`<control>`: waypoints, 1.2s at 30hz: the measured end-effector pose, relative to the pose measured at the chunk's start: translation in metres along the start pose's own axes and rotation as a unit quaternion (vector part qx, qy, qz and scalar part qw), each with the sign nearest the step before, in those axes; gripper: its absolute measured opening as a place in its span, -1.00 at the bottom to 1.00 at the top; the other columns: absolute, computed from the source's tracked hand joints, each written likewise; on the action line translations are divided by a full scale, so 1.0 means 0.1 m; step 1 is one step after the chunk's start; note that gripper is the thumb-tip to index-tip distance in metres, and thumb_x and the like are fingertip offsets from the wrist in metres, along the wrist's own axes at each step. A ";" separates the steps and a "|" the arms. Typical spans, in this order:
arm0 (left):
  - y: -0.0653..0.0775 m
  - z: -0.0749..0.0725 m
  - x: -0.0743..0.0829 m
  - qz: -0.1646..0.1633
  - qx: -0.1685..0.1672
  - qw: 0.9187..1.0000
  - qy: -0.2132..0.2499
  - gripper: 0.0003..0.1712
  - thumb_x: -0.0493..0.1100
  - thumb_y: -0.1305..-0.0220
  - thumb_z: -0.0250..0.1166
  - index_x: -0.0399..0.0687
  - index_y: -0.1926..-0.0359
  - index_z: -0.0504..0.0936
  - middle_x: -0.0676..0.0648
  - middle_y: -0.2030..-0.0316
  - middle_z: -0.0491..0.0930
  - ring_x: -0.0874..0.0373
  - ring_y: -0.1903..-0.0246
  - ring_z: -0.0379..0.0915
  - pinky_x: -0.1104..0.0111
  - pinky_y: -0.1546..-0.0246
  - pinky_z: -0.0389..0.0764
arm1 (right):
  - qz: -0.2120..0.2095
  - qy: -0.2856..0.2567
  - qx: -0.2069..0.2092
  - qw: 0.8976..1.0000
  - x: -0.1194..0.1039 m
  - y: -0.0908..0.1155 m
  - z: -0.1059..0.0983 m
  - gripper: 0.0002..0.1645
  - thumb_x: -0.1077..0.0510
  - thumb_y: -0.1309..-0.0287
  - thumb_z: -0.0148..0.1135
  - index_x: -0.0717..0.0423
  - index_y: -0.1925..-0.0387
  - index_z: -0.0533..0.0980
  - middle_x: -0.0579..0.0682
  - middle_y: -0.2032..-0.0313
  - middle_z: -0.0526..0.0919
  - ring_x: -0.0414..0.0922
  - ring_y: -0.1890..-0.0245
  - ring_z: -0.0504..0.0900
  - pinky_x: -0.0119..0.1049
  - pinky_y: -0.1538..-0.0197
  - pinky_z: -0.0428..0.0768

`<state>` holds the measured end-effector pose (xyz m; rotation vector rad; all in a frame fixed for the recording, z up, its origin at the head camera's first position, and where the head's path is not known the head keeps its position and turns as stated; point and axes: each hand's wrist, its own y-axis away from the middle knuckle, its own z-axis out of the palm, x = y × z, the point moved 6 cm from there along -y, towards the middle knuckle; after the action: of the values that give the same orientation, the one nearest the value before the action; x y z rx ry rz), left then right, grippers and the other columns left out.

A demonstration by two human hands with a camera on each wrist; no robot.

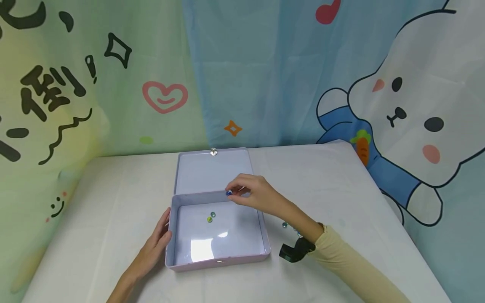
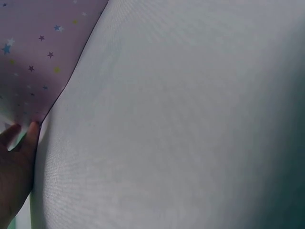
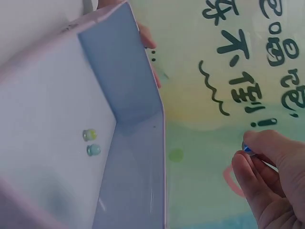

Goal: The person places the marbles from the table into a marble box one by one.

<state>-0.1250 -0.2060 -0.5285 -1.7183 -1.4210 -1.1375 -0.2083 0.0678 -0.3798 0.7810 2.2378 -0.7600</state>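
Observation:
A lilac hinged box [image 1: 217, 260] stands on the table with its lid [image 1: 213, 170] laid back behind it. Two glass marbles lie on the box floor: a yellow-green marble [image 1: 209, 219] and a pale teal marble [image 1: 213, 214]. Above the box's back edge my right hand [image 1: 251, 192] pinches a blue marble [image 3: 247, 149] between thumb and fingertips. My left hand [image 1: 155, 244] rests against the box's left side, fingers fairly straight. In the left wrist view, that hand [image 2: 19, 162] touches the star-patterned outer wall [image 2: 43, 57].
More marbles [image 1: 285, 225] lie on the white table [image 1: 322, 176] right of the box, partly hidden by the right forearm. A black wrist camera [image 1: 297, 250] hangs below the right wrist. A printed curtain [image 1: 242, 75] rises behind the table.

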 end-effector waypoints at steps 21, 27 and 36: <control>-0.01 0.04 -0.01 -0.011 -0.003 1.000 0.020 -0.30 -0.11 -0.52 -0.17 0.25 -0.55 -0.22 -0.31 -0.51 -0.08 -0.45 -0.40 0.02 -0.25 -0.18 0.35 | 0.013 0.092 -0.258 0.962 0.07 -0.79 1.08 -0.85 0.15 -0.19 0.33 0.14 0.25 0.60 -0.03 0.30 0.70 -0.30 0.32 0.59 -0.65 0.23 0.49; -0.02 0.03 -0.01 -0.012 -0.004 1.000 0.021 -0.30 -0.11 -0.52 -0.16 0.25 -0.55 -0.21 -0.30 -0.51 -0.09 -0.44 -0.40 0.03 -0.24 -0.18 0.37 | 0.021 0.104 -0.295 0.950 0.17 -0.82 1.34 -0.84 0.14 -0.19 0.33 0.13 0.24 0.59 -0.07 0.32 0.68 -0.34 0.37 0.52 -0.66 0.27 0.46; -0.02 0.02 0.00 -0.004 -0.003 1.000 0.018 -0.30 -0.13 -0.52 -0.16 0.25 -0.55 -0.22 -0.31 -0.51 -0.10 -0.44 -0.40 0.01 -0.25 -0.21 0.33 | 0.006 0.158 -0.315 0.936 0.35 -0.77 1.57 -0.85 0.11 -0.17 0.35 0.10 0.30 0.60 -0.11 0.43 0.61 -0.35 0.46 0.40 -0.67 0.38 0.34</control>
<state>-0.1262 -0.2039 -0.5293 -1.6891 -1.4057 -1.1719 -0.2246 -0.0790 -0.4799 0.6164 2.5376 0.1253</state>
